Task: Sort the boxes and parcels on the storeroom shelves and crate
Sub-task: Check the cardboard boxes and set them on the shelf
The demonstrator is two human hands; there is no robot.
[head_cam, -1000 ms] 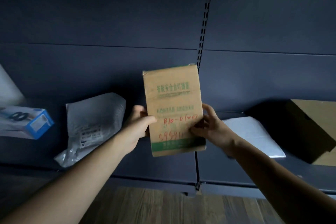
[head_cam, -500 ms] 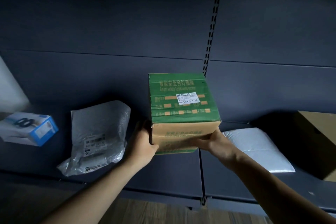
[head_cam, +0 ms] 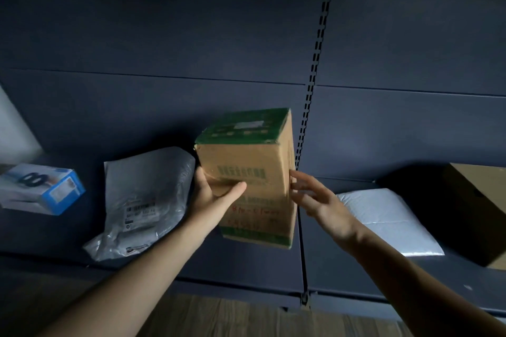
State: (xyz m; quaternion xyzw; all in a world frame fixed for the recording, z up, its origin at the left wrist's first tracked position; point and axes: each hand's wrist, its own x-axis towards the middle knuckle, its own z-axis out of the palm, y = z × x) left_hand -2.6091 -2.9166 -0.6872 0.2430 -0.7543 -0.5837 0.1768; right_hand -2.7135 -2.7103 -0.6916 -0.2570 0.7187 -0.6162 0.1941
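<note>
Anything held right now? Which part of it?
Brown cardboard box with a green top: the left hand grips its left edge, thumb across the front face. The right hand only touches the right edge with straight fingers.

Print on box (head_cam: 247, 164) blurred; brown carton (head_cam: 477, 208) cut by right edge.

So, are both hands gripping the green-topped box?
No: the left hand grips the green-topped box, while the right hand only touches its side with straight fingers.

bare shelf (head_cam: 241, 262) between two mailers
</note>
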